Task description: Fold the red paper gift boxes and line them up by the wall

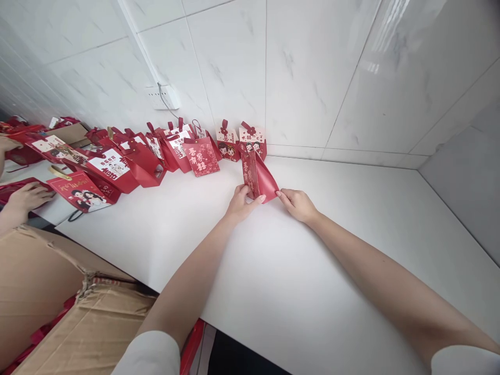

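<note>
Between my two hands a red gift box (266,178) with pale lettering stands tilted over the white table (297,281). My left hand (241,204) grips its lower left corner, thumb in front and fingers behind. At the lower right edge, my right hand (297,204) pinches the red card between thumb and fingers. Right behind it sits a gift box with a cartoon couple (255,136), and beside that a similar box (227,143). A red box with pale lettering (202,157) stands further left.
Several red and white gift boxes (111,169) line the left side of the table. Another person's hand (29,197) rests among them. An open cardboard carton (113,312) stands at the lower left. A wall socket (163,97) with a cable is on the tiled wall.
</note>
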A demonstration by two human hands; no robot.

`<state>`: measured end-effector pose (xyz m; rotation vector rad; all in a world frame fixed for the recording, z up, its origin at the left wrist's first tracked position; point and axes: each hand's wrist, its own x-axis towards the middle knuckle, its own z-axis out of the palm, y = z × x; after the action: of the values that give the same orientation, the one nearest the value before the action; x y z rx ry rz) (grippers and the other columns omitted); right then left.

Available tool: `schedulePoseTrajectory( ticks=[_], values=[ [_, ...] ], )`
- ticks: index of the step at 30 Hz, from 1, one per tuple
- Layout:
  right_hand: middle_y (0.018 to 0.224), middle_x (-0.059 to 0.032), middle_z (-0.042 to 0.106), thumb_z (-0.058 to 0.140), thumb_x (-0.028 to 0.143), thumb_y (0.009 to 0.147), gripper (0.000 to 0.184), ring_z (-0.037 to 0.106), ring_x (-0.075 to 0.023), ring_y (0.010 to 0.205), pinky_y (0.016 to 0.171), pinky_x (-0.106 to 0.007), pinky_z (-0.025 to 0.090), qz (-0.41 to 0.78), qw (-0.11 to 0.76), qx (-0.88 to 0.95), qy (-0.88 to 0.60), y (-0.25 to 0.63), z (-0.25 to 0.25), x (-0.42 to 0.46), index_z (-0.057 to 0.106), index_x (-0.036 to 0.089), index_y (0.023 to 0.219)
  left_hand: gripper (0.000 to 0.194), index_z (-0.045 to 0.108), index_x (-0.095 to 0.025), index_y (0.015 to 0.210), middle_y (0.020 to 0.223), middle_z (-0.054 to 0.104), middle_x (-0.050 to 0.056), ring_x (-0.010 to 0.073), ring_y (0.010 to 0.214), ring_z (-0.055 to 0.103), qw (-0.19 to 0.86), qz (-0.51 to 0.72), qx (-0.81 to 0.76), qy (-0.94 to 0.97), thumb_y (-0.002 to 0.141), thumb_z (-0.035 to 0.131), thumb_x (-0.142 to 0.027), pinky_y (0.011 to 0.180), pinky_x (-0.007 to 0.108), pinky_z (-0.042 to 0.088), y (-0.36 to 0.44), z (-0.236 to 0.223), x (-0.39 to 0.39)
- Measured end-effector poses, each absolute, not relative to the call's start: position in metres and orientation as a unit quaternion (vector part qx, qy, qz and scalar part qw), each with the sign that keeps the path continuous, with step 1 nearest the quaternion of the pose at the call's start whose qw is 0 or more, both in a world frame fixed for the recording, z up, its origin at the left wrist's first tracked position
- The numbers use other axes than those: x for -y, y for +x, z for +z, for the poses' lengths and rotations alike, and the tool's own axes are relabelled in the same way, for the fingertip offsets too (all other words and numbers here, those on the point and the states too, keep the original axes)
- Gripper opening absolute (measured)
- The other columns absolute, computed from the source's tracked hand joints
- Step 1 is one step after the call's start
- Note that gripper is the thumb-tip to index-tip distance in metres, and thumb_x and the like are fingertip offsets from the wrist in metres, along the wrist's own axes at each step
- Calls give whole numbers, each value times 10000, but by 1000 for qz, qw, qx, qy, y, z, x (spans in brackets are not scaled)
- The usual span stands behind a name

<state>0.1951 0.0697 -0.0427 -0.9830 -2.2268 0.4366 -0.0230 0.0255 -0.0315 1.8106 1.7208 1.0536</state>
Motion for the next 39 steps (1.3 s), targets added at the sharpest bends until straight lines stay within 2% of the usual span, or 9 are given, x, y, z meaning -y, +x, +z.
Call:
schedulePoseTrajectory(
  ticks=[5,9,15,22,26,32,35,37,39],
  values=[
    [656,-10,539,290,445,992,375,505,-179,587,609,-292,390,171,356,844,-363,193,-39,-68,395,243,694,349,567,-189,923,1191,493,83,207,1052,569,213,370,-611,667,791,627,-507,856,331,513,-26,-32,-26],
    [635,-5,531,285,370,987,340,508,-180,581,604,-290,399,189,345,854,-341,192,-39,-68,380,247,685,351,560,-189,1015,1228,485,90,223,1094,554,215,363,-611,670,804,613,-464,858,332,524,-30,-34,-29],
    [742,-26,599,297,331,987,311,536,-177,604,600,-295,370,98,324,869,-362,190,-42,-63,453,238,735,542,532,-197,1208,1383,399,101,242,1151,540,194,336,-584,713,736,688,-411,958,365,503,-34,-35,-29],
    [812,-44,616,273,374,1008,327,537,-172,615,577,-292,353,51,343,856,-383,190,-43,-62,476,232,796,620,541,-222,1227,1386,381,100,221,1034,612,181,315,-573,735,700,726,-492,1016,391,481,-28,-29,-21],
    [804,-49,627,264,359,1007,328,525,-166,586,556,-289,335,24,332,868,-368,192,-44,-65,490,225,812,649,528,-229,1252,1379,382,98,236,1083,594,182,313,-571,737,694,728,-493,1033,396,470,-27,-29,-22],
    [762,-61,639,256,339,1001,362,492,-157,527,500,-304,247,-45,307,875,-371,189,-43,-62,521,202,795,643,512,-202,1265,1425,370,114,268,1215,528,206,335,-546,739,697,717,-421,1070,386,432,-30,-32,-25],
    [722,-50,616,294,336,995,339,512,-157,558,531,-299,306,-27,336,879,-338,190,-44,-58,520,209,776,499,520,-178,1196,1362,500,109,258,1193,546,288,359,-513,725,734,636,-327,1006,383,461,-33,-34,-27],
    [762,-52,605,331,331,988,281,545,-168,628,573,-298,374,13,395,860,-321,190,-45,-56,516,217,808,273,534,-174,1025,1218,616,87,220,1078,609,357,383,-489,698,773,551,-277,925,368,492,-36,-37,-30],
    [874,-70,599,378,327,974,199,578,-190,749,627,-313,441,56,479,819,-311,190,-44,-57,507,226,861,110,492,-183,885,1114,661,65,187,1010,634,376,419,-486,668,787,506,-233,900,351,489,-39,-42,-34]
  ],
)
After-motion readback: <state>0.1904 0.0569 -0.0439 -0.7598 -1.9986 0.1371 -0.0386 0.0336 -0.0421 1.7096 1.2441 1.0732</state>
